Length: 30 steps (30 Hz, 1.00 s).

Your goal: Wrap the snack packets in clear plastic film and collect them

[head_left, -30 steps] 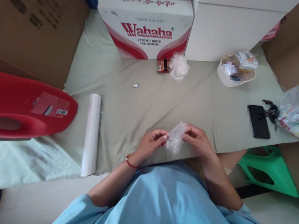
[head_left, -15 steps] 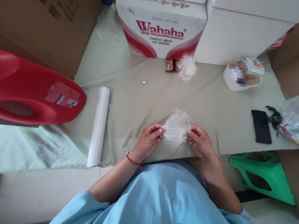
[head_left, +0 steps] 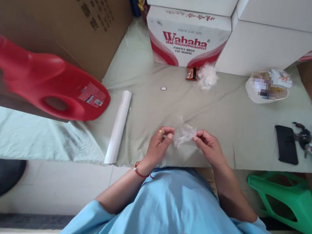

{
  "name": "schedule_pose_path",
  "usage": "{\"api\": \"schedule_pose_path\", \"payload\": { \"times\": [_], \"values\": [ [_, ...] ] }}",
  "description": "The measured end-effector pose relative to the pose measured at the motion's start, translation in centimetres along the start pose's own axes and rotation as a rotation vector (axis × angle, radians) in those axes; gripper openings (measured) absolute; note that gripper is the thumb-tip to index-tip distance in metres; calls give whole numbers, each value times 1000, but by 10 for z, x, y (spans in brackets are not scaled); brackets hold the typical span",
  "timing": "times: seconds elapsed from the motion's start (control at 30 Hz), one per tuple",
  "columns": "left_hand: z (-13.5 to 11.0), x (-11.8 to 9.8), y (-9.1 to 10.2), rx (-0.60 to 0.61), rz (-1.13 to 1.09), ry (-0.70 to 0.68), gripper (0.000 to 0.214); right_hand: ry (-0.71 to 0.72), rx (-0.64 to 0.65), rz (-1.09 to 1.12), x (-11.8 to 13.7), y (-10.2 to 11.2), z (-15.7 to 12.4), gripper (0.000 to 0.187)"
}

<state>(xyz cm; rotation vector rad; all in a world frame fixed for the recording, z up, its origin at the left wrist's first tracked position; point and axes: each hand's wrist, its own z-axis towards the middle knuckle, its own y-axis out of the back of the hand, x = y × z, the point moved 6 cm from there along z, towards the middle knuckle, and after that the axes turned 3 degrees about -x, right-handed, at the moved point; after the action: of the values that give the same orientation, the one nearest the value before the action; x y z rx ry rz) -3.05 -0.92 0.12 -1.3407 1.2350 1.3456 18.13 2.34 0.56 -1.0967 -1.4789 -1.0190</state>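
A crumpled piece of clear plastic film (head_left: pixel 182 135) is held up between my two hands, near the front edge of the cloth-covered table. At its left side, my left hand (head_left: pixel 160 143) pinches it between thumb and curled fingers. My right hand (head_left: pixel 208 145) grips the opposite edge with thumb and forefinger. Left of my hands lies a white roll (head_left: pixel 118 127), apparently of plastic. Beyond them on the cloth are a small white piece with a dark outline (head_left: pixel 163 88), a crumpled white plastic wad (head_left: pixel 207 77) and a small brown packet (head_left: pixel 192 73).
White cartons, one a Wahaha water box (head_left: pixel 187 40), line the back. A red jug (head_left: pixel 70 86) lies at left before a large cardboard box (head_left: pixel 80 11). To the right are a white tub (head_left: pixel 255 95), a black phone (head_left: pixel 286 144) and a green stool (head_left: pixel 294 200).
The film is bunched smaller, and my hands have come closer together. My view has shifted, so the surroundings appear further right.
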Motion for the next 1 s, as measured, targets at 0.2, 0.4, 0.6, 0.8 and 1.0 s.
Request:
{"api": "schedule_pose_path", "payload": {
  "times": [0.2,0.4,0.6,0.8,1.0],
  "values": [
    [4,-5,-15,-7,23,78,28,22,-15,-1,-3,0,1,34],
    [8,9,-14,-47,-137,143,35,-18,-76,16,-9,16,-6,33],
    [12,13,-1,4,-157,140,39,-80,-155,79,-17,37,-10,32],
    [17,19,21,-105,-307,149,40,-153,-264,274,-34,54,-8,35],
    [25,17,13,-95,-451,195,41,-84,-544,89,-40,80,-22,32]
  ]
}}
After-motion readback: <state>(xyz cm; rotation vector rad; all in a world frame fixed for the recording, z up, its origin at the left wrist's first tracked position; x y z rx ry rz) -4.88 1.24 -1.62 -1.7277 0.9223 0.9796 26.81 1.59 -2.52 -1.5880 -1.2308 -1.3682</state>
